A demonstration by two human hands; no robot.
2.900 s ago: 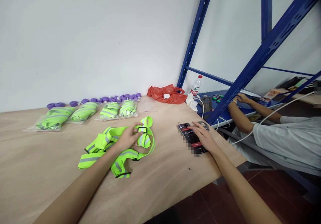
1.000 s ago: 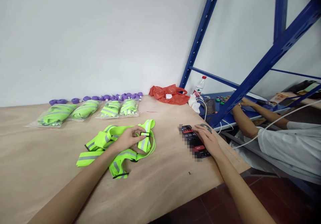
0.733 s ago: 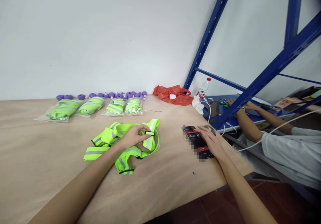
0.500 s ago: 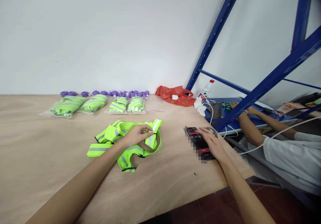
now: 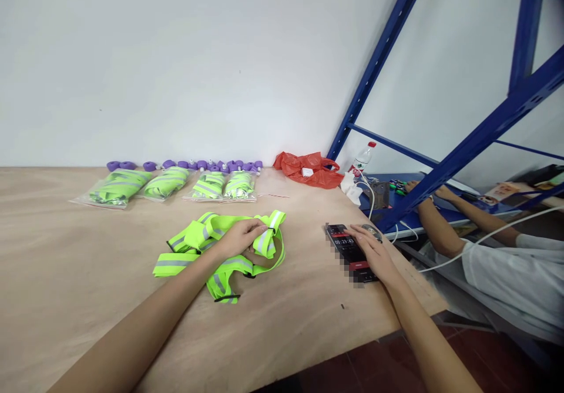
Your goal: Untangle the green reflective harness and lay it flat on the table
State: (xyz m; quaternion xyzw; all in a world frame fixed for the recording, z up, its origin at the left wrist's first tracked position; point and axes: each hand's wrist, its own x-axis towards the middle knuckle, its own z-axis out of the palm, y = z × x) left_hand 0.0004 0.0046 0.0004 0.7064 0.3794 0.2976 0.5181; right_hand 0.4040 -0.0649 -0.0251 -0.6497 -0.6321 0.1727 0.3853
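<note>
- Head view: my left hand rests on the neon vest, fingers curled together around its strap, in the middle of the worktop.
- My right hand lies flat on the phone near the worktop's right edge, fingers spread, gripping nothing.
- Further back, four bagged vests lie in a row, purple pieces lined up behind them.
- At the far right corner, a red bag, and a co-worker's arm by the blue rack.
</note>
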